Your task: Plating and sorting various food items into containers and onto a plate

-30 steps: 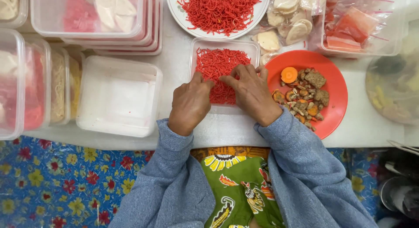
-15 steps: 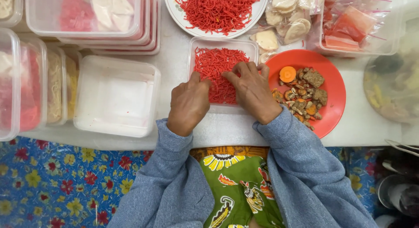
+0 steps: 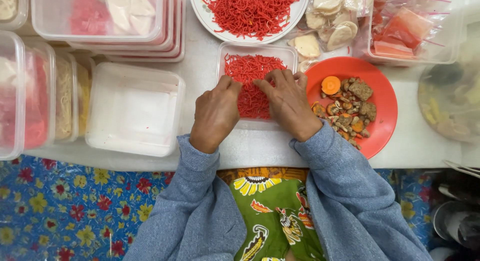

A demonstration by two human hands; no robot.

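Note:
A clear rectangular plastic tub on the white table holds a layer of red noodles. My left hand rests on the tub's left side, fingertips down in the noodles. My right hand lies over the tub's right side, fingers spread and pressing on the noodles. Neither hand lifts anything. Above the tub stands a white plate heaped with more red noodles. To the right is an orange plate with a carrot slice and brown pieces.
An upturned empty clear tub stands left of my hands. Stacked lidded tubs with pink and white food fill the back left, more tubs the far left. Bags of white slices and red food lie at the back right.
Both hands have stayed over the noodle tub; the fingers shifted slightly across the noodles. Nothing else has moved.

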